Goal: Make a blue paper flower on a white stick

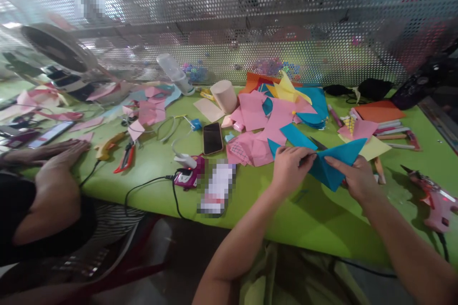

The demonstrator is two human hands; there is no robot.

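Observation:
Between my two hands I hold a folded piece of blue paper (pixel 332 171) above the green table, its pointed corners spreading left and right. My left hand (pixel 291 167) pinches its left side with thumb and fingers. On the right side, my right hand (pixel 358 174) grips it, thumb on the near face and the other fingers mostly hidden behind. Just beyond my left hand lie another blue paper piece (pixel 297 136) and pink paper sheets (pixel 250 147). A dark pointed blade (pixel 317 143) shows behind the held paper.
A pink glue gun (pixel 434 200) lies at the right, its cord off the edge. Two phones (pixel 213 138), a purple power strip (pixel 189 174), red-handled pliers (pixel 126 158) and a yellow glue gun (pixel 109 146) lie leftward. At far left rest a co-worker's hands (pixel 67 150). Perforated metal (pixel 214 24) stands behind.

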